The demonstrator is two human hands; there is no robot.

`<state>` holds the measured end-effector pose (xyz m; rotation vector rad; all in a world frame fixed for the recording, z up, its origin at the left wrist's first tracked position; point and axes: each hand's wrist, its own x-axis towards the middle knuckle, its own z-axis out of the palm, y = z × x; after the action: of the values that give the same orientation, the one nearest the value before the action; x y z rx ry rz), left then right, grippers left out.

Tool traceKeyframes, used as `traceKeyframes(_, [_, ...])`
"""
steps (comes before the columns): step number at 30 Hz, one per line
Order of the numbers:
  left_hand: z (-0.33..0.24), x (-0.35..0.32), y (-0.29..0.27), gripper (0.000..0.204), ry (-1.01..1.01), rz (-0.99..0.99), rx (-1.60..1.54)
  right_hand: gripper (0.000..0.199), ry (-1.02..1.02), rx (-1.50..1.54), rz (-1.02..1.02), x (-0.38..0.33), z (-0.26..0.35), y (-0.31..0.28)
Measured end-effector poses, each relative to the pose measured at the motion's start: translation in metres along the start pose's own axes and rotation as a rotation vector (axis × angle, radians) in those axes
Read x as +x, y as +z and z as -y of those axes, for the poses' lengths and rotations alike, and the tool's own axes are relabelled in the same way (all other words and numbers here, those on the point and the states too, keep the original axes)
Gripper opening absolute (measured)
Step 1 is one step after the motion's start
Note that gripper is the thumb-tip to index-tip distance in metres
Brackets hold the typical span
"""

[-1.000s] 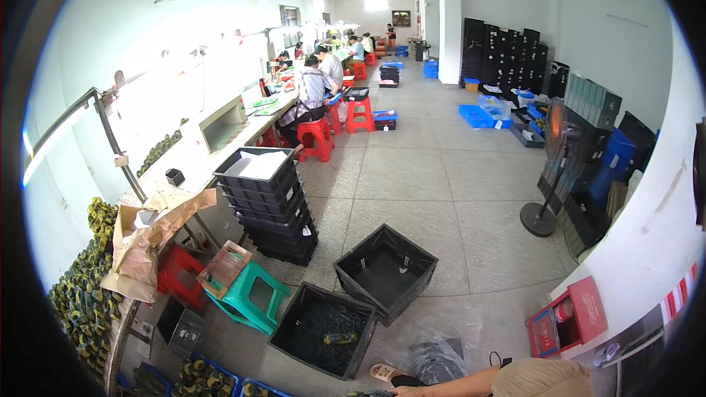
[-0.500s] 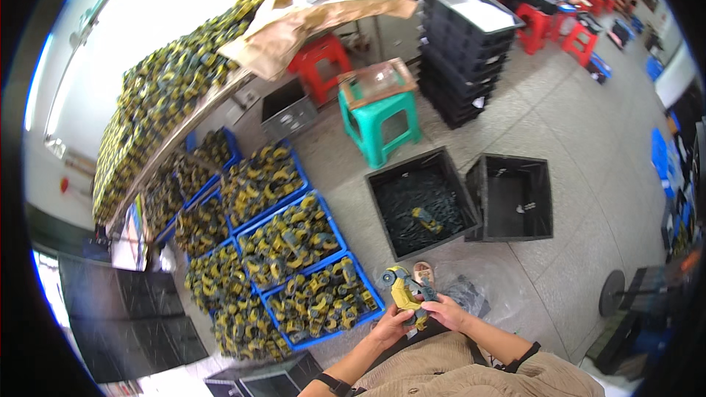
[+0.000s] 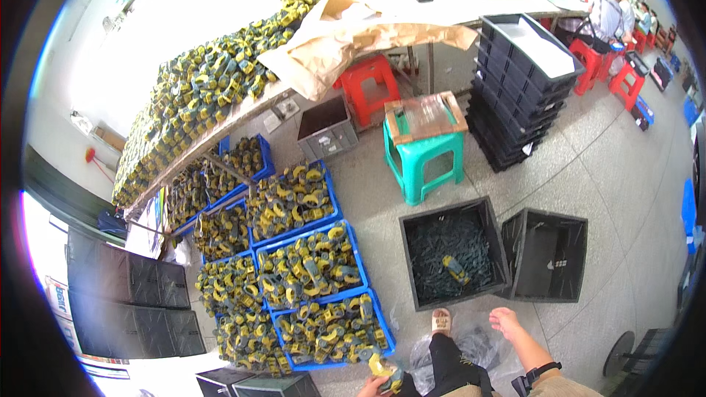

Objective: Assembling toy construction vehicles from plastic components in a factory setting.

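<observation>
My left hand (image 3: 373,385), low in the view, is closed on a yellow-and-grey plastic housing (image 3: 385,369), held beside the nearest blue tray of similar pieces. Farther right, my right hand (image 3: 504,322) is raised with its fingers curled together; whether anything is in them is too small to tell. It is just in front of a black crate (image 3: 419,304) full of small dark strips (image 3: 434,250). On those strips lies one more yellow-and-grey piece (image 3: 456,269).
Blue trays (image 3: 358,250) of yellow-and-grey pieces stand at left, below a heaped table. A second black crate (image 3: 566,257) sits to the right. Beyond are a green stool (image 3: 434,162), stacked black crates (image 3: 515,95) and people on red stools. Clear plastic (image 3: 423,356) lies by my feet.
My hands have parted: the left has moved down and left with the housing, the right away toward the black crate. The view has shifted, so the surroundings sit lower and farther right.
</observation>
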<state>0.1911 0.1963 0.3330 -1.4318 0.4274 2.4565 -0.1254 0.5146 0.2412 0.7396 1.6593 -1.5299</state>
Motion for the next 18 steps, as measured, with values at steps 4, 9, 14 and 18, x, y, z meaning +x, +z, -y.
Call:
traceKeyframes(4, [0.002,-0.007,-0.041,0.018,0.021,-0.030,0.122,0.016,0.100,-0.173,-0.024,0.023,0.003,-0.018])
traceKeyframes(9, [-0.019,-0.012,-0.009,0.033,-0.172,-0.273,0.644,0.015,0.095,-0.239,-0.005,0.036,0.024,-0.038])
traceKeyframes(14, [-0.019,-0.004,0.050,0.023,-0.162,-0.163,0.634,0.014,0.074,-0.110,-0.091,0.038,0.026,-0.058])
traceKeyframes(18, [-0.016,-0.010,0.057,0.033,-0.140,-0.226,0.596,0.018,0.137,-0.075,-0.198,0.069,-0.012,-0.040])
